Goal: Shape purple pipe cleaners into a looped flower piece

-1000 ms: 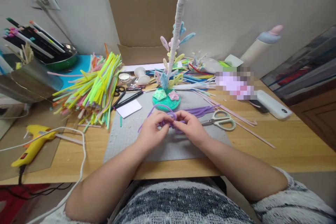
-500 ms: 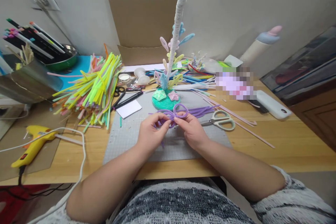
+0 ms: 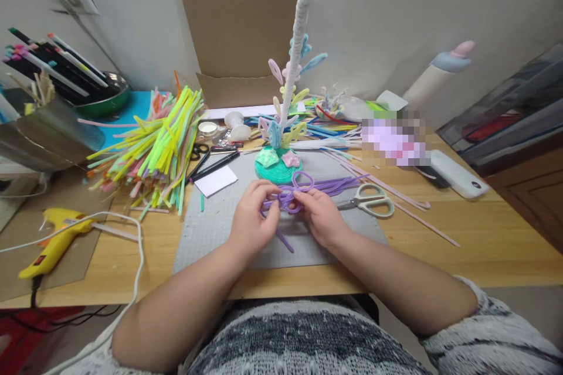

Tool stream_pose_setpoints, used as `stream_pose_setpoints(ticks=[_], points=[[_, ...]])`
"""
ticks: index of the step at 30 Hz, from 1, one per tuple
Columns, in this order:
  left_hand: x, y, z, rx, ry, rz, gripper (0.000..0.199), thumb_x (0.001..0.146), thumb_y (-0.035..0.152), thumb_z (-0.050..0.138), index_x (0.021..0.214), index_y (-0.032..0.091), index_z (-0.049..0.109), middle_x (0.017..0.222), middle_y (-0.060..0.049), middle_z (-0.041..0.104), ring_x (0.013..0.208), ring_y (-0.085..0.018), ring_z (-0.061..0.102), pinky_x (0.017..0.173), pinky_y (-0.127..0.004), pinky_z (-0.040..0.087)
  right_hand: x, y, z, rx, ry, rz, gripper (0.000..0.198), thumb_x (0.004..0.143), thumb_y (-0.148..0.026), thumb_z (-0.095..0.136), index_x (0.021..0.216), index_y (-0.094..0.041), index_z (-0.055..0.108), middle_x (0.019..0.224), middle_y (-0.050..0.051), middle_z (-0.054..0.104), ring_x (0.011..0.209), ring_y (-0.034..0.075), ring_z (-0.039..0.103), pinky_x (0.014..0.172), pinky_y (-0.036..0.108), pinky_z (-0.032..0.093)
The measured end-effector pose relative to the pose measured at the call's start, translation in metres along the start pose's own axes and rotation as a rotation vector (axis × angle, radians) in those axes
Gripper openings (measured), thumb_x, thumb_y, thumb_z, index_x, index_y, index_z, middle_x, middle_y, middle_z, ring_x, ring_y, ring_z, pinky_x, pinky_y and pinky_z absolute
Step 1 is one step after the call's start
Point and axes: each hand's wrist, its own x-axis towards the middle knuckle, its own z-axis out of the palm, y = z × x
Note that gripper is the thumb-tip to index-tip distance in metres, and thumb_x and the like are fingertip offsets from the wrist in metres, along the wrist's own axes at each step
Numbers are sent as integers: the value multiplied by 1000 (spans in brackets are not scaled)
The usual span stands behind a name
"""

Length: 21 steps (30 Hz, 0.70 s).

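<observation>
Between my hands is a purple pipe cleaner (image 3: 288, 198) bent into several loops, with a loose tail (image 3: 285, 241) pointing down over the grey cutting mat (image 3: 211, 234). My left hand (image 3: 255, 214) has its fingers curled round the left side of the loops. On the right side, my right hand (image 3: 320, 214) pinches the base of the loops between thumb and finger. Just behind stands a white wrapped stem (image 3: 295, 53) on a round green base (image 3: 278, 173), with pastel pipe-cleaner loops along it. More straight purple pipe cleaners (image 3: 338, 185) lie beyond my right hand.
Scissors (image 3: 373, 201) lie right of my right hand. A heap of coloured pipe cleaners (image 3: 162, 140) is at the left, with a yellow glue gun (image 3: 57, 240) and its cable nearer. White paper (image 3: 215, 180), black pens (image 3: 216, 167) and a phone (image 3: 457, 174) also lie there.
My left hand's grip has shifted on the purple loops, its fingers rising slightly and loosening. The loops have turned, and the purple tail now shows further right and longer below them.
</observation>
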Motion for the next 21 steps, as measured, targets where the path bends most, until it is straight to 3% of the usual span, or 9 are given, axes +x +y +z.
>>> stream_pose_setpoints(ticks=[7, 13, 21], points=[[3, -3, 1, -12, 7, -94, 12, 78, 18, 57, 90, 18, 58, 89, -4, 58, 80, -14, 55, 64, -25, 46, -1, -1, 1, 101, -4, 101, 22, 65, -34, 71, 60, -15, 63, 57, -1, 61, 56, 9, 53, 57, 22, 41], [2, -4, 2, 128, -31, 91, 11, 79, 17, 57, 88, 18, 64, 92, -6, 60, 92, -17, 57, 84, -32, 46, -4, 1, 2, 16, -96, -14, 15, 70, -31, 68, 74, -17, 67, 66, -1, 63, 63, 10, 55, 65, 24, 43], [1, -6, 1, 322, -2, 229, 10, 78, 17, 57, 83, 17, 66, 93, -7, 64, 89, -18, 58, 80, -34, 47, -7, 1, 2, -275, -19, -161, 17, 72, -32, 64, 73, -15, 65, 68, 2, 66, 65, 13, 58, 66, 26, 47]])
